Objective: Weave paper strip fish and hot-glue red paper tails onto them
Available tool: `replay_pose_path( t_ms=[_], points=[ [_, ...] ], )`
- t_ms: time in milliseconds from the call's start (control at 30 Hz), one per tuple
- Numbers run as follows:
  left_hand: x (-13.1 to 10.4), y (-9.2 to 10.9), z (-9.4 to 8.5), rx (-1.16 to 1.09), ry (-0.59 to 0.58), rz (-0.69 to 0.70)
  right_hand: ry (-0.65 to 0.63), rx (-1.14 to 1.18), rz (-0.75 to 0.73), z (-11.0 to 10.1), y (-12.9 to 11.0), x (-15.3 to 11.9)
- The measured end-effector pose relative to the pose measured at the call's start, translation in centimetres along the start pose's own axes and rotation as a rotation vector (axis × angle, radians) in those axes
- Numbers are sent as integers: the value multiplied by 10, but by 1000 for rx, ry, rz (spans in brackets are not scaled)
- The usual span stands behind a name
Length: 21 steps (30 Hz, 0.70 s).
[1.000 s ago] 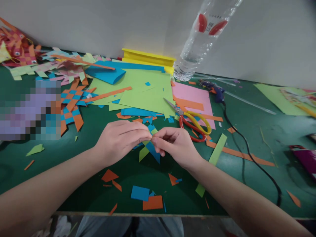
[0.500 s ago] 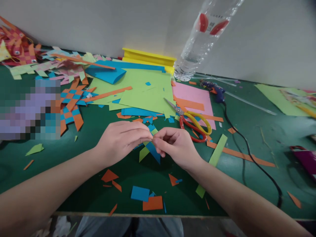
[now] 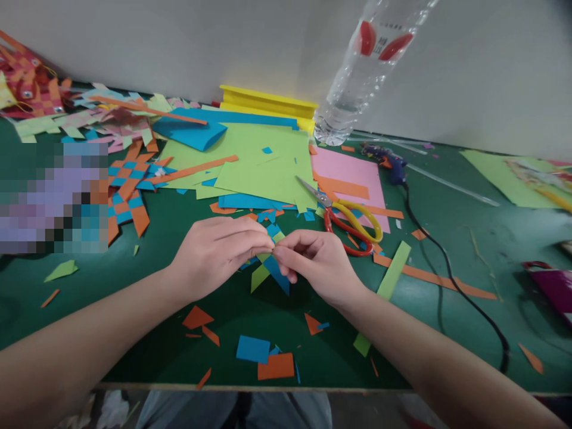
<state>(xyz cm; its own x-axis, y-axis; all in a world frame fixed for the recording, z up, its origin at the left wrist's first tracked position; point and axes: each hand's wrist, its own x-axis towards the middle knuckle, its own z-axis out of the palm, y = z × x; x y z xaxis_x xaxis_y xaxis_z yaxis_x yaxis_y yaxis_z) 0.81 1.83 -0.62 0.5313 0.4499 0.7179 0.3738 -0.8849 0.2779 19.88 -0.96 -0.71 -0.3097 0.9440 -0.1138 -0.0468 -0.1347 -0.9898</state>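
In the head view, a small woven paper piece (image 3: 277, 275) of blue and green strips sits between my hands, its lower ends pointing toward me. My left hand (image 3: 218, 250) arches over it from the left, fingers together and tips pinched. From the right, my right hand (image 3: 319, 262) pinches with thumb and forefinger against the left fingertips. The exact spot gripped is hidden by the fingers. Scissors (image 3: 357, 221) with red and yellow handles lie just beyond my right hand. A green paper strip (image 3: 393, 271) passes beneath my right forearm.
Green and blue paper sheets (image 3: 268, 161) and a pink sheet (image 3: 353, 173) lie ahead. Behind them leans a water bottle (image 3: 353, 89). A corded glue gun (image 3: 393, 167) rests at right. Orange-blue woven paper (image 3: 129, 182) lies left; scraps (image 3: 276, 366) litter the front edge.
Both hands keep the same pinch, with barely any movement. The whole view has shifted very slightly; nothing on the table has been moved.
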Motion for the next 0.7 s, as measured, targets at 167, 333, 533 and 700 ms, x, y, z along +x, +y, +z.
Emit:
replay_pose_path(
  t_ms=[167, 333, 533, 700],
  points=[
    [0, 1, -1, 5, -18, -4, -10, 6, -2, 1, -1, 0],
    [-1, 1, -1, 40, -11, 2, 5, -12, 14, 2, -2, -1],
    [-2, 0, -2, 84, -20, 51, 5, 18, 24, 3, -2, -1],
    [-1, 1, -3, 108, -15, 72, 16, 10, 35, 4, -2, -1]
  ],
)
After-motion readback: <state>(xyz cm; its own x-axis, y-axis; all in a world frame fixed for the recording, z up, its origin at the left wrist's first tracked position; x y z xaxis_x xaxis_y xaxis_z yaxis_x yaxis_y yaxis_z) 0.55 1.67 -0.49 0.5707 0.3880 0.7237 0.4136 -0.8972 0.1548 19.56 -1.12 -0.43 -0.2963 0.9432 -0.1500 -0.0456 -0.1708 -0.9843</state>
